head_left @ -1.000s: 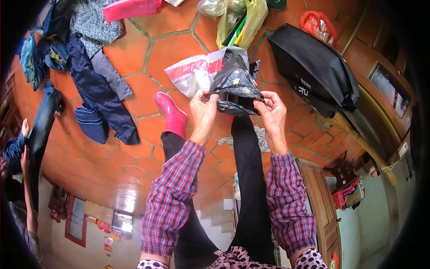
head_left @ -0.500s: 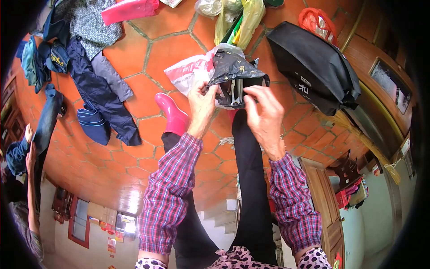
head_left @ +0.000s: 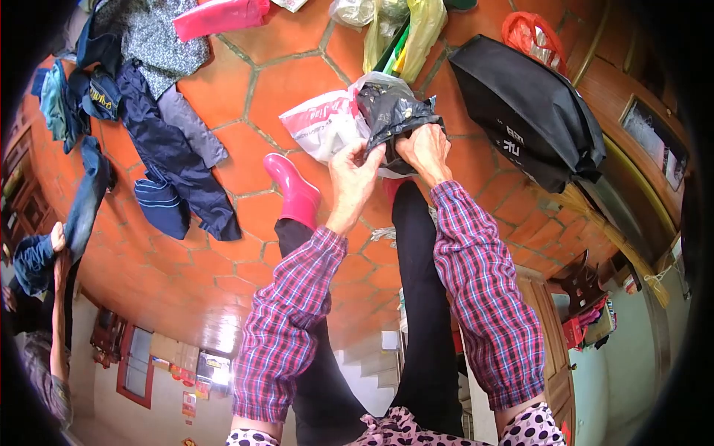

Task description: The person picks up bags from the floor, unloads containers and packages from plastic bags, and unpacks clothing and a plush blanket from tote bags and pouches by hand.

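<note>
The left hand [head_left: 355,176] pinches the near left edge of a black plastic bag [head_left: 388,110] between thumb and fingers. The right hand [head_left: 425,151] is bent down into the mouth of the same bag, on its right side; its fingertips are hidden, so I cannot tell how far open it is or whether it has hold of anything.

The black bag sits in front of the person, above the floor tiles [head_left: 286,93], with a white bag with red print [head_left: 318,128] showing against its left side. Farther off lies a yellow plastic bag [head_left: 425,41] with green and yellow items in it. To the right is a large black bag with white lettering [head_left: 524,111], and just beyond it a red plastic bag [head_left: 532,41].

The person wears pink boots [head_left: 294,189]; 2 are visible, the right mostly covered. On the left, navy clothing [head_left: 160,141] lies near a blue cap [head_left: 160,208]. At the far left edge, another person's arm [head_left: 61,320] shows.
</note>
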`<state>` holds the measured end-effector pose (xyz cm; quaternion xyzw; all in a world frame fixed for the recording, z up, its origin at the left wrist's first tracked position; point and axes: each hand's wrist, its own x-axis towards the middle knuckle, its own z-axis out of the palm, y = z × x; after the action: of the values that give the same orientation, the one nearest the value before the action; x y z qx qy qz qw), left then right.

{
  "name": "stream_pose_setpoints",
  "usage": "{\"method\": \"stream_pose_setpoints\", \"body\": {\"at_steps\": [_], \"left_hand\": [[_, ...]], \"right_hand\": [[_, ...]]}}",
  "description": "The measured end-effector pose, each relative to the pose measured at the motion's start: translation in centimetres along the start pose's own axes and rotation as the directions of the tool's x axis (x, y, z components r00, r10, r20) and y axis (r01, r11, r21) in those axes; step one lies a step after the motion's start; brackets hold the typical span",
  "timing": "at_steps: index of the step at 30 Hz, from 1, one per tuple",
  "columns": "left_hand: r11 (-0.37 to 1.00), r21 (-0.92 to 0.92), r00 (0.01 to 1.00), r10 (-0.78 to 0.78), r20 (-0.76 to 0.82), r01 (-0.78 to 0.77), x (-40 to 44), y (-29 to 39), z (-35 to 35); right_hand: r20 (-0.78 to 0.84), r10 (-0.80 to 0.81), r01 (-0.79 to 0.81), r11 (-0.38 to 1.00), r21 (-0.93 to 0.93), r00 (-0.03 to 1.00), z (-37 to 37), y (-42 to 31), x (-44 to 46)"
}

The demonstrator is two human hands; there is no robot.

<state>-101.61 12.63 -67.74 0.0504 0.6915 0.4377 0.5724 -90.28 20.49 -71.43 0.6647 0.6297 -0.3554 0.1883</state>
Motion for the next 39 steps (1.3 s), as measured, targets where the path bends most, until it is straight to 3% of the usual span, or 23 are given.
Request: {"method": "stream_pose_setpoints", "body": {"at_steps": [4,7,8,10,11,12,14,16,18,20,22,24,25,26,28,29,30,32,39], "left_hand": [[0.998,0.064,0.998,0.024,0.049,-0.027,-0.5,-0.2,0.9],[0.907,0.378,0.981,0.151,0.122,-0.186,-0.4,0.2,0.8],[0.905,0.382,0.982,0.150,0.118,-0.185,-0.2,0.3,0.7],[0.785,0.453,0.904,0.404,0.143,-0.423,0.1,0.5,1.0],[0.773,0.445,0.892,0.380,0.245,-0.452,0.6,1.0,0.7],[0.778,0.439,0.893,0.378,0.245,-0.450,0.9,1.4,0.8],[0.611,0.523,0.802,0.504,0.321,-0.594,1.5,2.0,1.0],[0.670,0.486,0.823,0.391,0.413,-0.562,2.7,0.1,0.4],[0.703,0.475,0.832,0.316,0.457,-0.529,3.2,-0.5,0.4],[0.743,0.445,0.833,0.273,0.481,-0.500,3.4,-0.6,0.7],[0.782,0.414,0.832,0.227,0.506,-0.465,3.5,-0.4,1.0],[0.811,0.378,0.830,0.217,0.513,-0.446,3.8,0.0,1.0],[0.792,0.399,0.825,0.219,0.520,-0.462,3.8,0.3,0.9],[0.792,0.397,0.824,0.222,0.521,-0.465,3.9,0.2,0.9],[0.741,0.472,0.835,0.215,0.506,-0.477,4.0,0.1,0.8],[0.739,0.473,0.838,0.226,0.497,-0.480,4.1,0.0,0.8],[0.741,0.470,0.837,0.226,0.498,-0.480,4.2,-0.2,0.7],[0.743,0.481,0.848,0.220,0.482,-0.466,4.4,-0.3,1.0],[0.851,0.375,0.891,0.205,0.405,-0.367,5.3,-0.8,0.6]], "right_hand": [[-0.108,-0.087,0.095,0.993,0.072,0.990,1.3,1.2,-0.2],[-0.149,-0.162,0.178,0.978,0.104,0.975,2.0,3.1,0.6],[-0.117,-0.154,0.169,0.976,0.134,0.981,1.6,3.4,0.4],[0.004,-0.246,0.242,0.958,0.154,0.969,1.3,3.8,-0.5],[0.065,-0.326,0.304,0.925,0.230,0.943,1.0,3.9,-1.4],[0.120,-0.404,0.354,0.884,0.306,0.907,0.8,4.0,-2.4],[0.056,-0.443,0.404,0.855,0.325,0.895,-0.2,3.1,-4.8],[-0.051,-0.528,0.510,0.785,0.351,0.848,-0.5,2.6,-5.9],[-0.005,-0.505,0.482,0.820,0.309,0.863,-1.3,2.4,-6.3],[-0.052,-0.401,0.377,0.798,0.471,0.915,-1.4,2.5,-6.3],[-0.073,-0.405,0.394,0.808,0.438,0.911,-1.2,3.2,-6.1],[0.089,-0.189,0.078,0.725,0.684,0.978,-1.4,3.9,-5.8],[0.236,-0.172,-0.070,0.651,0.756,0.956,-0.7,5.7,-5.1],[0.233,-0.172,-0.067,0.652,0.755,0.957,-1.0,6.2,-5.0],[0.374,-0.142,-0.297,0.384,0.874,0.917,-1.3,6.7,-4.9],[0.407,-0.088,-0.348,0.377,0.858,0.909,-1.8,6.6,-4.7],[0.407,-0.086,-0.347,0.379,0.858,0.910,-1.5,7.1,-4.7],[0.376,-0.114,-0.348,0.206,0.915,0.920,-0.9,7.9,-4.6],[0.375,-0.078,-0.376,-0.004,0.927,0.924,-1.0,9.2,-4.8]]}}
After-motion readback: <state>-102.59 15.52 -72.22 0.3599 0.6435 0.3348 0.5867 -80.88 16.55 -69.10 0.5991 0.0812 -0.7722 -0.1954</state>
